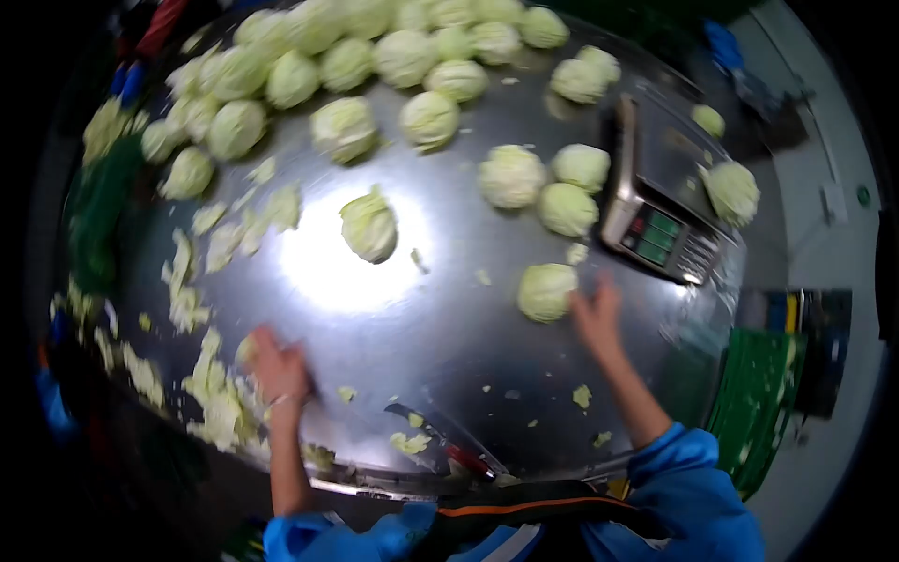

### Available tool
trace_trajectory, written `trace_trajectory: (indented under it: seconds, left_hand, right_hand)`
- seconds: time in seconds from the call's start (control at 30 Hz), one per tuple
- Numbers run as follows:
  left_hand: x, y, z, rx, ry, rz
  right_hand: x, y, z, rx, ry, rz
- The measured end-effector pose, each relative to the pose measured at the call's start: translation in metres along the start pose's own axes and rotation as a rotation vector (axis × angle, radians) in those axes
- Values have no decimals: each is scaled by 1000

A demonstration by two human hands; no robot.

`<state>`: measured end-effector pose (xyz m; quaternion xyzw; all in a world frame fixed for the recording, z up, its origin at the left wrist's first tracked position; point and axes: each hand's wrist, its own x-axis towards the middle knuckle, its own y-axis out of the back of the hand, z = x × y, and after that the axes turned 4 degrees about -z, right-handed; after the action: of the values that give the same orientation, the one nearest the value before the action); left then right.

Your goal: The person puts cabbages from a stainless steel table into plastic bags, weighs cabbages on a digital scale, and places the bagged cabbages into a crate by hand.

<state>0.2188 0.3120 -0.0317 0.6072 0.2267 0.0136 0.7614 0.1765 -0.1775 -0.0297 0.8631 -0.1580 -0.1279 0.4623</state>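
My left hand is over the left front of the steel table, beside a heap of trimmed cabbage leaves. A pale leaf piece shows at its fingertips, but motion smears the fingers and I cannot tell if they grip it. My right hand is at the right side of a trimmed cabbage, thumb and fingers apart, the thumb close to or touching it. Between my arms lies a knife with a red handle and dark blade. One more cabbage sits alone mid-table.
Many cabbages crowd the far left of the table. A digital scale stands at the right with a cabbage at its edge. Several cabbages sit left of it. A green crate is beyond the right edge.
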Motion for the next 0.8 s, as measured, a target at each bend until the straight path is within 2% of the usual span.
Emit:
trace_trajectory:
  seconds: [0.03, 0.07, 0.1, 0.13, 0.2, 0.23, 0.27, 0.3, 0.33, 0.37, 0.43, 0.47, 0.53, 0.6, 0.63, 0.67, 0.7, 0.73, 0.77, 0.8]
  left_hand:
    - [0, 7, -25, 368, 72, 37]
    - [-2, 20, -32, 344, 202, 33]
    - [-2, 7, -56, 157, -75, 349]
    - [2, -1, -67, -47, -344, 659]
    - [-18, 16, -16, -539, -209, 388]
    - [-36, 23, 12, -771, -131, 239]
    - [-48, 25, 39, -730, -289, 423]
    - [-60, 31, 60, -788, -212, 329]
    - [-73, 36, 78, -842, -132, 234]
    - [-83, 32, 97, -818, -208, 249]
    - [-103, 13, 143, -891, -404, 222]
    - [-120, 8, 173, -978, -529, 190]
    - [-164, 18, 248, -895, -770, 441]
    - [-190, 28, 272, -546, -851, 356]
    - [-192, 21, 279, -536, -943, 381]
    - [-201, 17, 288, -630, -800, 235]
    - [-212, 12, 297, -722, -646, 90]
    - [-223, 5, 306, -810, -485, -55]
    - [-230, -12, 316, -757, -563, 29]
    - [-239, -28, 328, -792, -609, -94]
  right_hand:
    - [-4, -7, -2, 248, -136, -358]
    - [-15, -8, -42, 601, -369, -298]
    - [-22, -1, -75, 966, -573, -229]
    - [-25, 7, -66, 1012, -561, -228]
    - [-25, 2, -37, 1107, -522, -256]
    - [-34, 5, 3, 658, -360, -213]
    - [-56, 30, 24, 233, -189, -17]
    - [-82, 46, 37, -195, -22, 173]
    - [-127, 39, 40, -309, -195, -40]
    - [-162, 31, 42, -422, -365, -255]
    - [-192, 59, -14, -7, -49, -830]
    - [-206, 66, -18, 509, 150, -956]
    - [-174, 105, -36, 698, 421, -655]
    - [-114, 149, -12, 910, -95, -489]
    - [-73, 135, 44, 738, -52, -150]
    - [-41, 171, 61, 775, 44, 109]
    - [-11, 210, 84, 787, 0, 121]
    - [20, 228, 109, 922, 37, 232]
    - [44, 256, 122, 755, 54, 289]
    - [67, 281, 128, 591, 68, 345]
